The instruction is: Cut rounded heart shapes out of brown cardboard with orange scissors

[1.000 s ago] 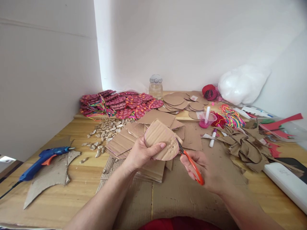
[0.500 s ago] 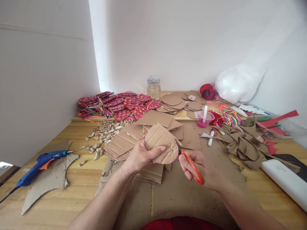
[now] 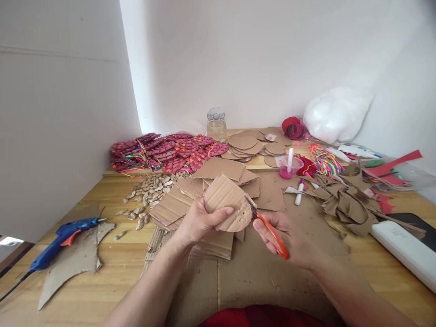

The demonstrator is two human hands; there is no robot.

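My left hand (image 3: 199, 221) grips a rounded piece of corrugated cardboard (image 3: 226, 200), thumb on top, held above the table. My right hand (image 3: 293, 238) is closed round the orange handles of a pair of scissors (image 3: 269, 229). The blades meet the right edge of the cardboard piece. Under both hands lies a stack of flat cardboard sheets (image 3: 177, 204) on a large cardboard mat (image 3: 259, 272).
A blue glue gun (image 3: 57, 238) lies at the left on a cardboard offcut. Seeds (image 3: 150, 193), red decorated pieces (image 3: 166, 150), a glass jar (image 3: 216, 123), cardboard circles (image 3: 252, 145), a pink cup (image 3: 289, 168), coloured cords (image 3: 323, 161), cardboard scraps (image 3: 347, 204) and a white bag (image 3: 337, 113) crowd the wooden table (image 3: 112, 268).
The scissors have worked slightly along the cardboard's right edge while my left hand turned the piece a little. The view has shifted slightly.
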